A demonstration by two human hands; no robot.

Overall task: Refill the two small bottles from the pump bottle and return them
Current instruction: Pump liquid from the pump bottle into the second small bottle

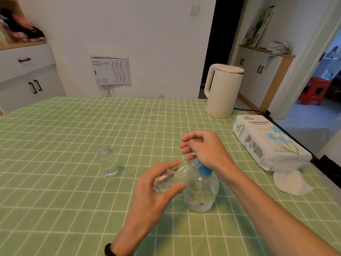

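Tilting a small clear bottle (171, 179) to the spout for filling, the left hand (156, 193) grips it at lower centre while the right hand (204, 150), fingers loose and holding nothing, presses the pump bottle (201, 193) on the counter (64, 209); the other small bottle (108, 161) stands left.

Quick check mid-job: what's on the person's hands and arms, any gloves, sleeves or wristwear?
No gloves on the left hand or right hand. Both forearms are bare, with no sleeves in view. A black band circles the left wrist.

standing bottle (108, 163) left of pump bottle (202, 194) | held bottle (172, 179) tilted against it, seemingly | kettle (223, 89) behind tissue pack (267, 143), right
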